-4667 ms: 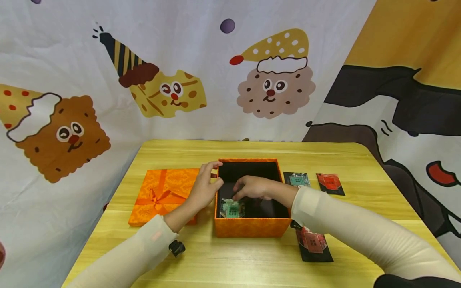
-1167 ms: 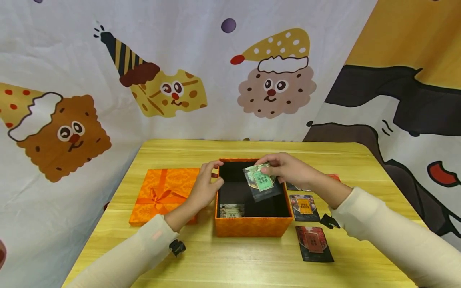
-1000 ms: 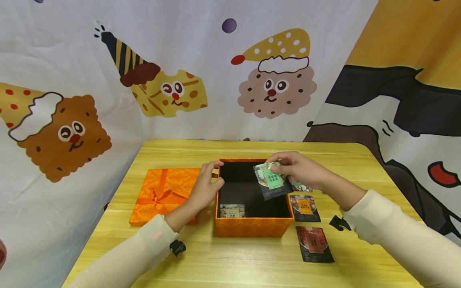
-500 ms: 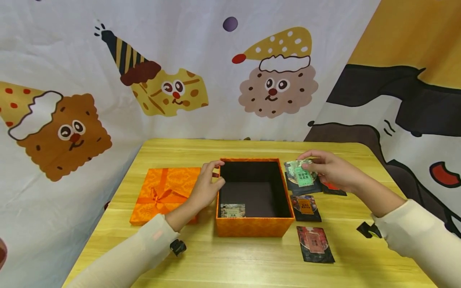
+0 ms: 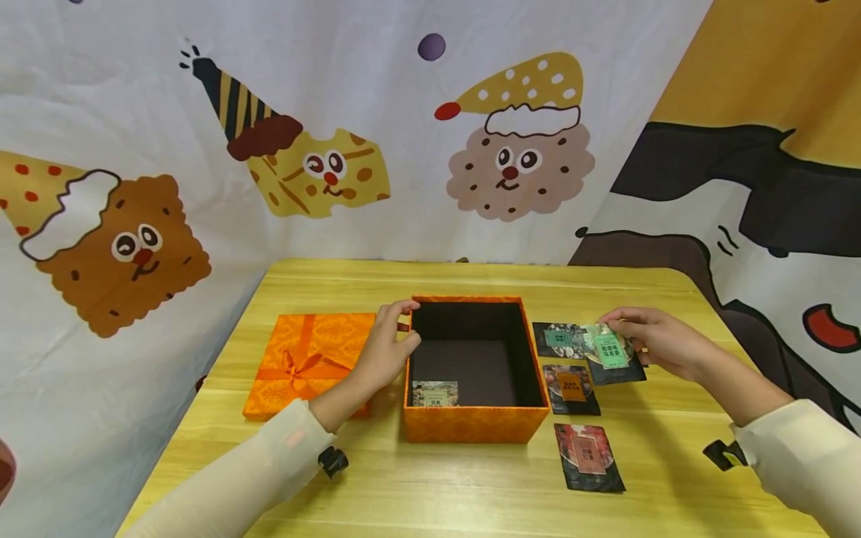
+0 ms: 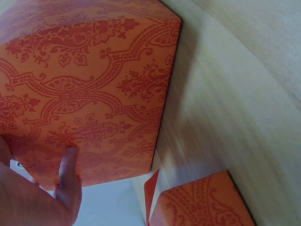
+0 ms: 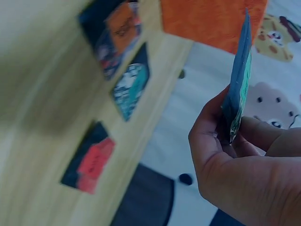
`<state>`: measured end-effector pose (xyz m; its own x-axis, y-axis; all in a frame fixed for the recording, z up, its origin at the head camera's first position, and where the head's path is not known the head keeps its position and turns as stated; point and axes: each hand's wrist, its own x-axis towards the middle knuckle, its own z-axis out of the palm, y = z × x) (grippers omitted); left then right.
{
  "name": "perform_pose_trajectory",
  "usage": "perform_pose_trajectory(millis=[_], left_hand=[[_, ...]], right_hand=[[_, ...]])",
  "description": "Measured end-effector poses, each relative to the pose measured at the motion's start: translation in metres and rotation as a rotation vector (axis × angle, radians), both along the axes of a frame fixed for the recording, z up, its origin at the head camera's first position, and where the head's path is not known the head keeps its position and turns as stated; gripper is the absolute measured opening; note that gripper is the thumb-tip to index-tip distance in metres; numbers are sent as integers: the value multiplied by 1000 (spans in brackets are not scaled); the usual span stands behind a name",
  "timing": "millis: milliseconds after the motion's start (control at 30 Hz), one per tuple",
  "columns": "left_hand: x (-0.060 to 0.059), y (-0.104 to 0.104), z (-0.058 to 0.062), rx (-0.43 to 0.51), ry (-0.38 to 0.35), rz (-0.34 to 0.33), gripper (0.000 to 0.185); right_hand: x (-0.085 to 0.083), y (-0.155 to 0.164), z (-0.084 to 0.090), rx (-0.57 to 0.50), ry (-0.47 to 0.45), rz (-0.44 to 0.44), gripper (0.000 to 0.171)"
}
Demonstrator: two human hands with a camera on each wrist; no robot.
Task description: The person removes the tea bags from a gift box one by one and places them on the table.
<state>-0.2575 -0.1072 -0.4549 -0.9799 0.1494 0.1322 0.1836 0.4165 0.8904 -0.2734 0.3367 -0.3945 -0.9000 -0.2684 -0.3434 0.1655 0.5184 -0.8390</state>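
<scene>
An orange patterned box [image 5: 476, 424] with a dark inside stands uncovered on the table. My left hand [image 5: 386, 347] holds its left rim; in the left wrist view the thumb [image 6: 69, 165] lies against the outer wall [image 6: 84, 94]. One pale-labelled sachet [image 5: 435, 394] lies in the box's near left corner. To the right of the box, my right hand [image 5: 662, 340] pinches a sachet with a green label [image 5: 612, 355] by its upper right corner. In the right wrist view this green-labelled sachet [image 7: 237, 80] appears edge-on between thumb and fingers, raised off the table.
Right of the box lie a teal-labelled sachet [image 5: 560, 340], an orange-labelled sachet [image 5: 572, 388] and a red-labelled sachet [image 5: 590, 457]. Another bright red sachet [image 7: 91, 160] shows in the right wrist view. The orange lid [image 5: 306, 355] with a ribbon bow lies left of the box.
My right hand has lifted the green-labelled sachet out of the box and carried it rightward, past the box's right rim. My left hand has stayed at the box's left rim.
</scene>
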Motion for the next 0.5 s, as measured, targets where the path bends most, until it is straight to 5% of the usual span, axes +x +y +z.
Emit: perform_pose_trajectory(millis=[233, 500], left_hand=[[0, -1, -1, -6, 13, -5, 49], [-1, -1, -1, -13, 2, 2, 48]], right_hand=[[5, 28, -26, -13, -59, -39, 40], [13, 57, -51, 98, -96, -96, 43]])
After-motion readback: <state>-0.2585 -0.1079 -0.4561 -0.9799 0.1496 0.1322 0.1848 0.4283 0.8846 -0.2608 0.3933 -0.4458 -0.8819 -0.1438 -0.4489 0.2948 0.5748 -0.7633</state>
